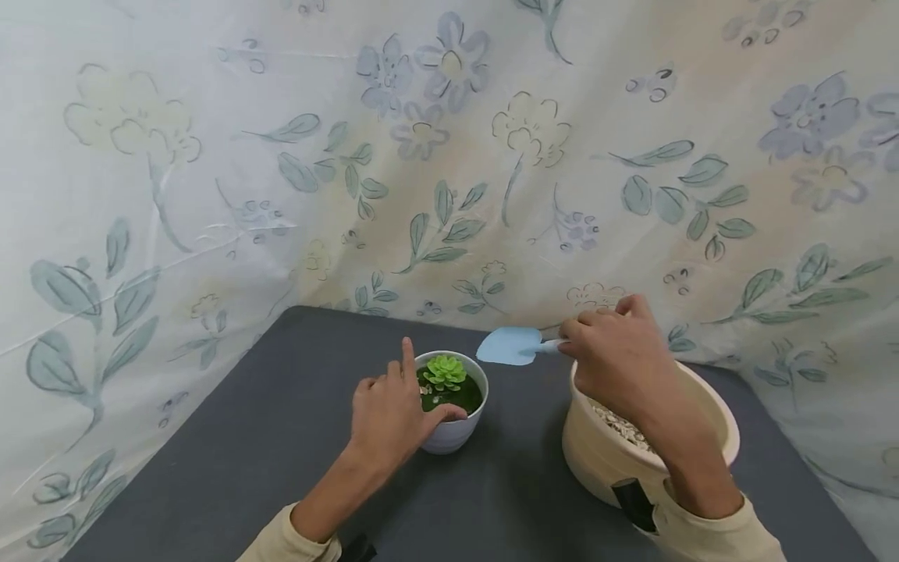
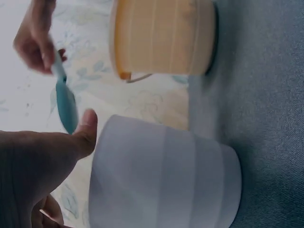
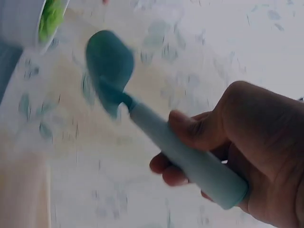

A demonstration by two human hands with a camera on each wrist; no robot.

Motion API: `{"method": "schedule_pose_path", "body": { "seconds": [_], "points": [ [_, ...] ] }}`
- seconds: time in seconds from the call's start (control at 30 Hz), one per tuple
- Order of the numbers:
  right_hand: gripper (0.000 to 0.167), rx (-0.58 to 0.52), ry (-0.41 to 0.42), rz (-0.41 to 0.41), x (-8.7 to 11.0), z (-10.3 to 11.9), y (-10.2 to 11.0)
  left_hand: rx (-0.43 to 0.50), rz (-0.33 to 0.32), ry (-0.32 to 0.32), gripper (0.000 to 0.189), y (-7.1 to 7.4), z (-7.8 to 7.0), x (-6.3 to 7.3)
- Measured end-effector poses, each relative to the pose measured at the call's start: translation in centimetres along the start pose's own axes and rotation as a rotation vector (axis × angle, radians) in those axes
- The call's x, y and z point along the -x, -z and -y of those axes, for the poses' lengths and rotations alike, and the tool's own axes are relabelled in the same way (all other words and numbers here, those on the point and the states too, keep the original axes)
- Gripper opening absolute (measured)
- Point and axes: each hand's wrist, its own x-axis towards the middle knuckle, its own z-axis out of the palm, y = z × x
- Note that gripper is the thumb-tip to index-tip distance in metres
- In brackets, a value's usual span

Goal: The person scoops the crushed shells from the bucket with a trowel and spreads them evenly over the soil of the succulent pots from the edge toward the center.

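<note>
My right hand (image 1: 625, 367) grips the pale handle of a small light-blue hand trowel (image 1: 511, 346), thumb along it and fingers curled underneath. The trowel's blade points left, in the air between the two pots. Below that hand stands a wide cream pot (image 1: 597, 453) holding pale, chip-like bits (image 1: 625, 428). My left hand (image 1: 393, 406) is at the left front of a white ridged pot (image 1: 449, 441), with index finger raised and thumb stretched across the near rim. Inside the white pot a bright green succulent (image 1: 445, 372) sits on a dark green surface with a few pale bits.
A dark grey cloth-like tabletop (image 1: 281, 437) lies under both pots. Close behind it hangs a floral curtain (image 1: 421, 195), which also runs along both sides. On the cream pot's side a thin handle (image 2: 138, 78) shows in the left wrist view.
</note>
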Motion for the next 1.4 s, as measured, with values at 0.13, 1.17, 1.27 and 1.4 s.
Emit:
{"method": "schedule_pose_path", "body": {
  "seconds": [0.13,1.17,1.27,1.4],
  "points": [
    [0.01,-0.002,0.001,-0.14,3.3,-3.6,0.7,0.057,0.022,-0.01,0.122,0.5,-0.8,-0.6],
    [0.014,0.095,-0.184,0.361,9.8,-11.2,-2.9,0.67,0.333,-0.46,0.085,0.6,-14.3,-3.3],
    [0.015,0.104,-0.154,0.382,9.4,-11.1,-4.0,0.665,0.326,-0.483,0.088,0.5,-14.1,-3.4],
    [0.017,0.125,-0.103,0.377,8.8,-10.6,-5.5,0.653,0.297,-0.507,0.089,0.5,-14.2,-3.6]
  ]
}}
